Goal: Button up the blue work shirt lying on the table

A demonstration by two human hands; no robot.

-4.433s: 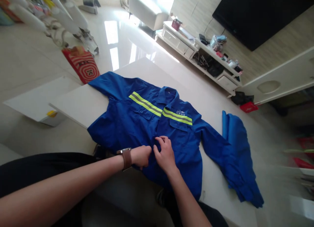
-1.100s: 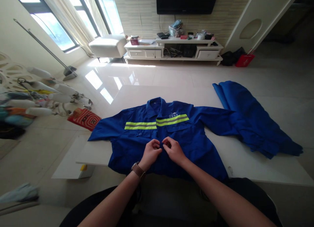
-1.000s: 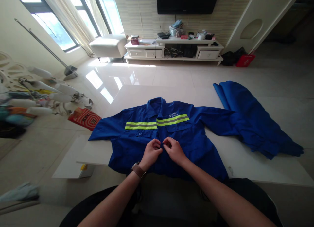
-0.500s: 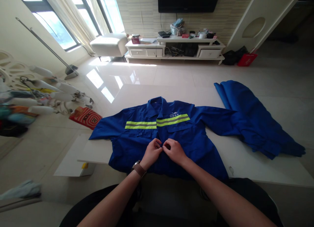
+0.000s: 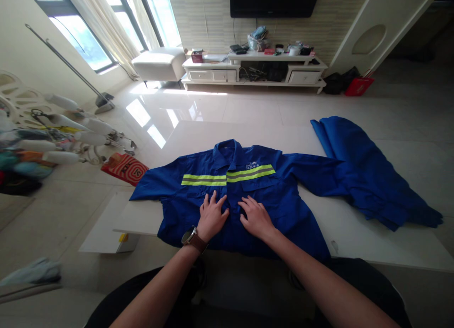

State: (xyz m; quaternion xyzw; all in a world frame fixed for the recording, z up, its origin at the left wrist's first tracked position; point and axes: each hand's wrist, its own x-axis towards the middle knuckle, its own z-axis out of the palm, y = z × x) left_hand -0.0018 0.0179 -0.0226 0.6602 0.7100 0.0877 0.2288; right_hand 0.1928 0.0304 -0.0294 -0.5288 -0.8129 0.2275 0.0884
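A blue work jacket (image 5: 283, 210) with yellow-green reflective bands across its chest lies front up, collar away from me. My left hand (image 5: 213, 216), with a watch at the wrist, rests on the jacket front with its fingers spread, below the left chest pocket. Flat on the cloth just across the front opening, my right hand (image 5: 256, 216) also has its fingers apart. Neither hand holds anything. The jacket's right sleeve reaches a folded blue garment (image 5: 372, 162) at the right.
The jacket lies on a white table (image 5: 202, 134). Left of it are a red paper bag (image 5: 125, 168) and white thread cones (image 5: 94, 139) on a stand. Beyond the floor are a white TV cabinet (image 5: 262, 58) and a white stool (image 5: 159, 64).
Both hands have let go of the cloth at the jacket's front opening. They have moved apart and their fingers have spread, the left hand slightly to the left.
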